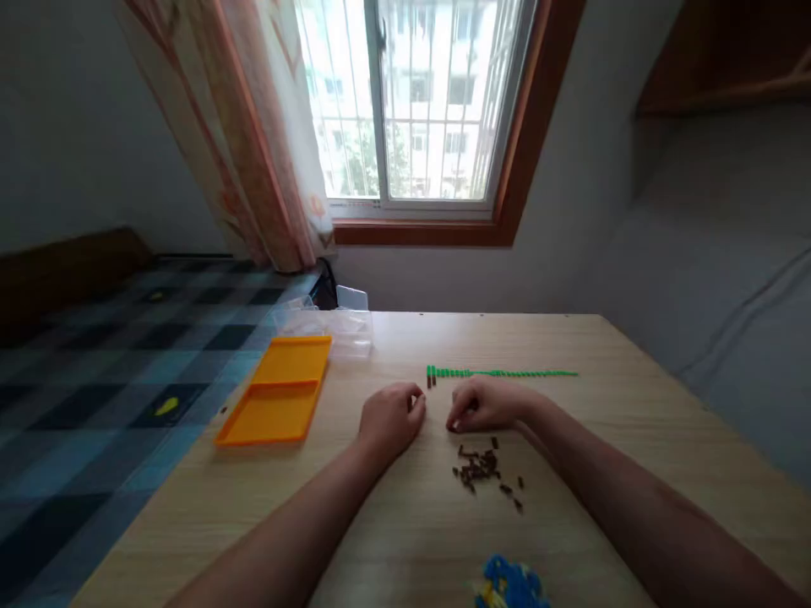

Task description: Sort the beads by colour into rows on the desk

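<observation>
My left hand (393, 415) rests on the table with its fingers curled and the thumb close to the index finger. What it may hold is too small to make out. My right hand (481, 404) is closed and lowered to the tabletop, its fingertips hidden from me. Past the hands runs a row of small green pieces (500, 373), stretching to the right. Two brown pieces (432, 382) stand before the row's left end. A loose pile of small brown pieces (480, 466) lies just in front of my right hand.
An orange two-part tray (320, 371) lies on the table's left side, with clear plastic boxes (351, 333) behind it. Blue and yellow pieces (512, 583) are heaped at the near edge. A bed with a checked cover (127, 338) adjoins the table's left.
</observation>
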The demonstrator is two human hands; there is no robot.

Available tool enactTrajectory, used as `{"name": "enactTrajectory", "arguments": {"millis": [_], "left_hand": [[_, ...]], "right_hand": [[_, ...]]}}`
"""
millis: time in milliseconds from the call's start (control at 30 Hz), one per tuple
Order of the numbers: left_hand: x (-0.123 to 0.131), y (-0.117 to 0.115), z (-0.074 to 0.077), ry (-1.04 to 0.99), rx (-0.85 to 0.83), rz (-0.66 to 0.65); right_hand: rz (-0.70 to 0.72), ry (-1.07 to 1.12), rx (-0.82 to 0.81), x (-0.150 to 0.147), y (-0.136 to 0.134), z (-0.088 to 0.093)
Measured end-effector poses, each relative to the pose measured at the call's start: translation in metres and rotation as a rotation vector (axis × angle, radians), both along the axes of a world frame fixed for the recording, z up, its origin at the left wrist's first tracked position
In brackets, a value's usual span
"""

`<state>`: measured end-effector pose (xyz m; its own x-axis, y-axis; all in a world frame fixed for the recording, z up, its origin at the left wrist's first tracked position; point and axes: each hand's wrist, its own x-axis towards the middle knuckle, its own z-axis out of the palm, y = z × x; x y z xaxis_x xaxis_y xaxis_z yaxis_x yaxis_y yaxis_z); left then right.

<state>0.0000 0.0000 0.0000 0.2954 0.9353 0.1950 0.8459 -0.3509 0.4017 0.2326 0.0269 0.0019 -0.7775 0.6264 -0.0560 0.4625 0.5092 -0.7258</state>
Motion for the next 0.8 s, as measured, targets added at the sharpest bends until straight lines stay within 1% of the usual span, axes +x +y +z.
{"name": "enactTrajectory", "arguments": {"millis": [67, 167, 333, 400, 533, 667, 800], "left_hand": [[0.001, 0.001, 0.002, 0.005, -0.001, -0.002], [0.002, 0.001, 0.002, 0.007, 0.002, -0.001], [0.001, 0.002, 0.001, -0.012, 0.006, -0.002], [0.001, 0.002, 0.0, -0.02, 0.005, -0.002], [0.0, 0.003, -0.001, -0.032, 0.014, -0.003], [0.0, 0.003, -0.001, -0.036, 0.021, -0.009], [0.001, 0.003, 0.0, -0.034, 0.015, -0.005]], "right_hand": [[-0.017, 0.012, 0.013, -0.001, -0.001, -0.002], [-0.105, 0.027, 0.089, -0.003, -0.001, -0.006], [-0.404, -0.006, 0.352, -0.008, 0.0, -0.015], [-0.484, -0.018, 0.423, -0.01, 0.001, -0.018], [-0.513, -0.005, 0.486, -0.011, 0.002, -0.023], [-0.497, 0.018, 0.513, -0.009, 0.001, -0.023], [-0.479, -0.015, 0.534, -0.008, 0.0, -0.023]]}}
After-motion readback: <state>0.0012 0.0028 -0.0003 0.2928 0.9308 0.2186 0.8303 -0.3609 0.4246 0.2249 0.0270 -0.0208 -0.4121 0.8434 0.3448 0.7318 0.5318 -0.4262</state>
